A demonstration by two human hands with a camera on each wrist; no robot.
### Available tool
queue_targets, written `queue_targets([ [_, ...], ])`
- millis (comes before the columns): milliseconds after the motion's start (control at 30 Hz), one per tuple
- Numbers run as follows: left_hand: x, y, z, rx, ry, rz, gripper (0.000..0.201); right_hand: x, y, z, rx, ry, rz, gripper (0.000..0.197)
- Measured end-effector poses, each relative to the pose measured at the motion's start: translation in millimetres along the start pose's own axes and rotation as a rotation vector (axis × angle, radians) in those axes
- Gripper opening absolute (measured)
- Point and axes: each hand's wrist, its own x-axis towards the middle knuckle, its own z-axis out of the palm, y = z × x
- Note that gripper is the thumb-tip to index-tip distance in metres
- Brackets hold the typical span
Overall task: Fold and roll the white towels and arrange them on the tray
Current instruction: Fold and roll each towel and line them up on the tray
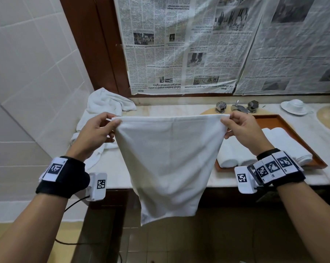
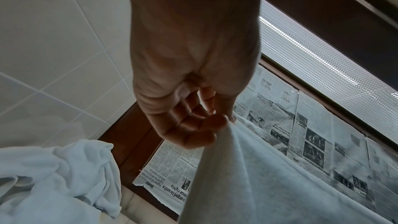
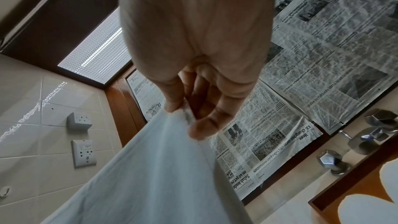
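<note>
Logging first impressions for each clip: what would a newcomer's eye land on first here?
A white towel hangs spread in mid-air at centre, the left hand and right hand each pinching a top corner. Behind it, newspaper sheets cover the wall above the counter. To the right, an orange tray holds rolled towels; a crumpled towel pile lies left.

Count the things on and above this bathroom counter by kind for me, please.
Towel held up: 1
Rolled towels on the tray: 3 in view, others may be hidden
Crumpled towel heap: 1
Tray: 1
Tap handles: 2
Cup on saucer: 1
Total: 9
</note>
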Motion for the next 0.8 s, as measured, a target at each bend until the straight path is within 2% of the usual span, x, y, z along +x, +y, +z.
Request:
queue_targets([
  [300,68.0,-17.3,-3.0,-0.034,0.038,-0.083,0.016,50.2,-1.1,23.9,-0.007,-0.027,0.046,0.013],
  [533,153.3,-55.9,11.1,-0.033,0.023,-0.124,0.022,133.9,41.8,49.7,-0.024,0.011,0.15,0.015],
  [800,242.5,-113.7,35.8,0.05,0.026,-0.179,0.014,220.9,110.9,86.2,-0.052,0.08,0.335,0.018],
])
